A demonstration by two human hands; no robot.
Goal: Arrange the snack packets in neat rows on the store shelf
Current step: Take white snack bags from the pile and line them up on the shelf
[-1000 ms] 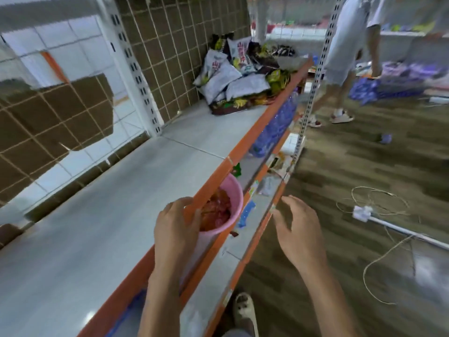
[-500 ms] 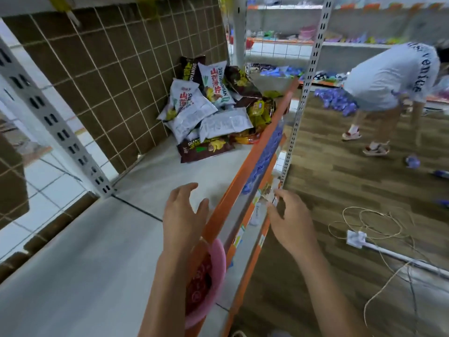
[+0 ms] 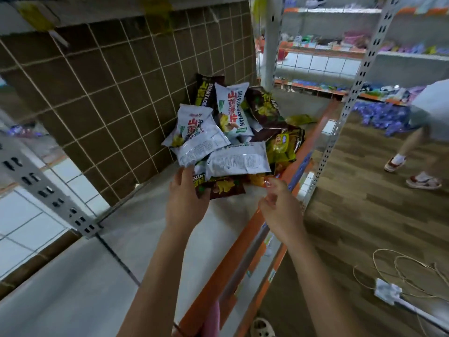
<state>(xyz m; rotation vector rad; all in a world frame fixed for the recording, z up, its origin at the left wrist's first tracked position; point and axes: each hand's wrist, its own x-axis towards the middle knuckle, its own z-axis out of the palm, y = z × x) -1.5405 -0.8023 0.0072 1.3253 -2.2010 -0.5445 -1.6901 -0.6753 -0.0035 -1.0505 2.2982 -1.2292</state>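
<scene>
item: left hand (image 3: 187, 198), arm stretched long over the shelf, palm down, fingers straight and laid against the near edge of the snack packets (image 3: 230, 142). the thumb is spread toward the dark brown packet (image 3: 223, 188) at its 1 o'clock and touches it. no grip has closed and nothing is lifted. item: right hand (image 3: 279, 207), at 3 o'clock of the left, hovering above the orange shelf lip (image 3: 243, 239), fingers loosely curled around nothing, one fingertip (image 3: 268, 184) aimed at the heap's near corner. item: snack packets, a loose heap at 12 o'clock of both hands, lying in the far corner of the grey shelf (image 3: 116, 259) against the brown tiled back wall (image 3: 97, 105). white packets (image 3: 239, 159) lie face down or tilted over dark ones and yellow-green ones (image 3: 284, 144), none in a row. placement, as judged: unsorted stock, with the shelf surface nearer the person the likely place for the rows. pose, as judged: both arms reach far because the heap sits at the shelf's far end, the left hand set to draw out the nearest packet and the right ready to receive or steady. beyond: perforated upright (image 3: 352, 93) at 2 o'clock. another person (image 3: 430, 105) at 3 o'clock on the wood floor (image 3: 364, 190). coiled cord (image 3: 401, 271) at 4 o'clock. what appears to be a pink tub (image 3: 213, 319), mostly cropped, at 6 o'clock.
</scene>
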